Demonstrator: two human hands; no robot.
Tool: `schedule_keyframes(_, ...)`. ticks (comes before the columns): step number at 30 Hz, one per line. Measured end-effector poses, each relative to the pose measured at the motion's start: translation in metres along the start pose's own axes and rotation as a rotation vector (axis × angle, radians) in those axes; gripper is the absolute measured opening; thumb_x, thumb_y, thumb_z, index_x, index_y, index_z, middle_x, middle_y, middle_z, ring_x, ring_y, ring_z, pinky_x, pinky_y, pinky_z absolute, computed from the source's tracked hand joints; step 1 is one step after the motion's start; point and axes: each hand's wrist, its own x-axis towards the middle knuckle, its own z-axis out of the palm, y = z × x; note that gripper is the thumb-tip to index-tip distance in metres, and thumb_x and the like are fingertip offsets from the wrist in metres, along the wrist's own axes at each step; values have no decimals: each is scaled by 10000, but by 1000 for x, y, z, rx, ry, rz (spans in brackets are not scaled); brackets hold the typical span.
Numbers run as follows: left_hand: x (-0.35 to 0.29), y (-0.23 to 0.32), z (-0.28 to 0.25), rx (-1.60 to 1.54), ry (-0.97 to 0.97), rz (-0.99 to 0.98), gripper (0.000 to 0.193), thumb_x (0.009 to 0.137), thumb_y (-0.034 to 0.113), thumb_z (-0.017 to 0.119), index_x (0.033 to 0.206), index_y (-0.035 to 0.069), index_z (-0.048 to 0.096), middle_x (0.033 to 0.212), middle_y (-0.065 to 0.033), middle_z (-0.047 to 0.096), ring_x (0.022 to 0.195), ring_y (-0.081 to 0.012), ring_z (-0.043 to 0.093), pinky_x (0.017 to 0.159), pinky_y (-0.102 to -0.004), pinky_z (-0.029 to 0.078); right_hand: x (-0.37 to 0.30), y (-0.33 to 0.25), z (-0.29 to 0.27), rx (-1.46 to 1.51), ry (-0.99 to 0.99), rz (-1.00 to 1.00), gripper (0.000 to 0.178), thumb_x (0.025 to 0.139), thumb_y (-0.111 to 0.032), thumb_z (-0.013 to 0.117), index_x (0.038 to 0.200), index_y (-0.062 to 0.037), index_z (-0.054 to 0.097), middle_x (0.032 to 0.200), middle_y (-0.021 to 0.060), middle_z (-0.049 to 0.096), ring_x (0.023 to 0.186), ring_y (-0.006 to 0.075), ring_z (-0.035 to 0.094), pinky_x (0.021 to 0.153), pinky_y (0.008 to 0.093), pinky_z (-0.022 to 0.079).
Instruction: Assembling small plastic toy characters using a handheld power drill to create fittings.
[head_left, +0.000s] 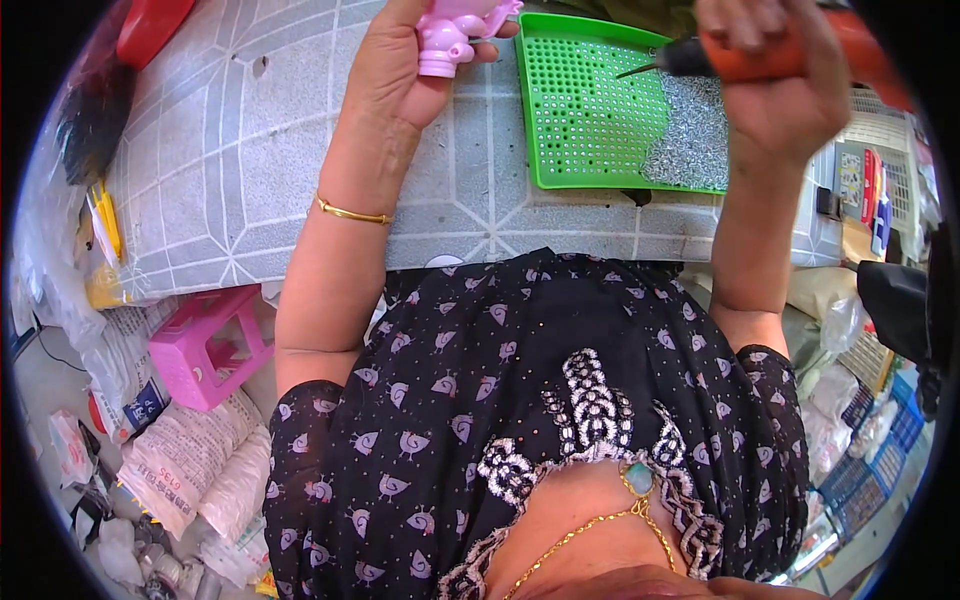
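Note:
At the top of the head view, my left hand [397, 88] is closed around a small pink plastic toy figure [445, 42], whose upper end runs out of the picture. My right hand [785, 112] grips an orange electric screwdriver [750, 62] with a black nose, held level. Its thin bit points left over a green perforated tray [530, 120]. Small silvery screws [690, 140] lie heaped in the tray's right part, and many of its holes have bright metal spots in them. The tool and right fingers are somewhat blurred.
A grey patterned cloth [250, 150] covers the table. Yellow-handled tools [104, 220] lie by its left edge, near a red object [152, 30]. Below left are a pink plastic stool [212, 350] and white sacks [195, 460]. Blue baskets [868, 480] stand at lower right.

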Motion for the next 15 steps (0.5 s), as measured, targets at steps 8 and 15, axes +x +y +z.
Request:
schedule_keyframes(8,-3,-5,4,86,96,101,524,906,378,705,1322,122,516,910,-141,656,625,-201,652,454,-256,537,-18,34,30,29,-38,141,174,942,-181,603,925,-100,450,677,16,468,567,127,495,610,282,457)
schedule_keyframes(15,-3,-6,4,106,171,146,522,913,405,696,1326,144,514,913,-122,659,640,-205,656,458,-258,526,-22,50,34,55,-69,133,189,929,-136,620,877,-89,444,677,13,472,559,109,481,577,256,461)
